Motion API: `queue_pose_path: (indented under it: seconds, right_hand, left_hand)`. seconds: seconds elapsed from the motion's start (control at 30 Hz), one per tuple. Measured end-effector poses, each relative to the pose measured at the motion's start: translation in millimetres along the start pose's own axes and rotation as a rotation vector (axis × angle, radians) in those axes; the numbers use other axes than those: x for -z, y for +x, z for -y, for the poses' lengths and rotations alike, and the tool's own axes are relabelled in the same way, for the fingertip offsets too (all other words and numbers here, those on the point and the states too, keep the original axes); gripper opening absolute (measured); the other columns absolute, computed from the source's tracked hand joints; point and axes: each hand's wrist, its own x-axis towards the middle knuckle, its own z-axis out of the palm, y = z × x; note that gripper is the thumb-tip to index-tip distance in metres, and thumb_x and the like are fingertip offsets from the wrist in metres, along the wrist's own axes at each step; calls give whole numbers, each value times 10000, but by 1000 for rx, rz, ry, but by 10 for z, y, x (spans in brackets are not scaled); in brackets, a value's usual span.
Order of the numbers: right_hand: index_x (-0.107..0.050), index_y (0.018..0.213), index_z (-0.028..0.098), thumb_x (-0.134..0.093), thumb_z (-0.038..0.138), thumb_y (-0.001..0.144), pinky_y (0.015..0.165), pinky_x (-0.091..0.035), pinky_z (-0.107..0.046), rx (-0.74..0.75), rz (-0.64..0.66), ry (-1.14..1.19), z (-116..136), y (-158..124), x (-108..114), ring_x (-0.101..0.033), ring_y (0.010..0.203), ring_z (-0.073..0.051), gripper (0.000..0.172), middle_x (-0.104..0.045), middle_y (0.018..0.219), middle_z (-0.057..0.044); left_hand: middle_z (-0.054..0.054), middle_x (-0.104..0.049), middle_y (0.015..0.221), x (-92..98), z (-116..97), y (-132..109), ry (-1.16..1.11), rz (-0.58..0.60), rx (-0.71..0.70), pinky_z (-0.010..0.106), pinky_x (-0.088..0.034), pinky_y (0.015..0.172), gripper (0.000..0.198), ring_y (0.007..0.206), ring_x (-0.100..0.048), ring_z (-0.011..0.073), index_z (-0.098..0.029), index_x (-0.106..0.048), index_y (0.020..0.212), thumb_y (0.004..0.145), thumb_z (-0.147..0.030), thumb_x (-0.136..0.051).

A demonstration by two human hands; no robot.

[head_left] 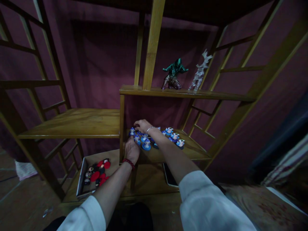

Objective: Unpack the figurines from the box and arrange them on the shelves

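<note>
Small blue-and-white figurines on round bases stand grouped on the middle shelf. My left hand, with a red bead bracelet at its wrist, is at the shelf's front left. Its fingers are closed around the side of one blue figurine. Above the group, my right hand reaches across to the left, a silver bracelet on its wrist. The right fingers are bent downward beside another figurine; whatever is between their tips is hidden. More figurines with pinkish-white tops stand right of my right forearm.
A wooden upright borders the shelf on the left, and an upper shelf overhangs it. That one bears a green figure and a clear deer figurine. Below are an open box of red-and-black figurines and a dark tablet-like object.
</note>
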Motion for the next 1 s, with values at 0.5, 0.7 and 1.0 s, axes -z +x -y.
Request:
queue_pose_path:
  seconds: [0.5,0.7,1.0]
  right_hand:
    - [-625,971,220,-512,248,765,775,-403,-185,-45,-127,94,-169,-257,76,-590,853,-124,237,-660,936,-14]
    - [-634,956,195,-481,224,783,797,-405,-202,13,-246,150,-94,-437,193,-585,863,-130,233,-653,964,-20]
    - [-629,941,214,-436,230,810,866,-391,-251,-1,-498,264,74,-1014,232,-550,949,-134,235,-642,984,-12]
  left_hand:
    - [100,-630,995,-62,32,65,39,-17,10,245,-408,751,359,920,-581,188,-181,-514,1108,764,-130,-427]
    - [96,-640,949,-71,53,55,74,-7,-40,246,-415,712,309,871,-596,187,-185,-538,1041,775,-115,-397]
    - [103,-632,970,-44,91,9,69,-33,-85,242,-417,746,325,892,-590,182,-159,-521,1059,762,-98,-405]
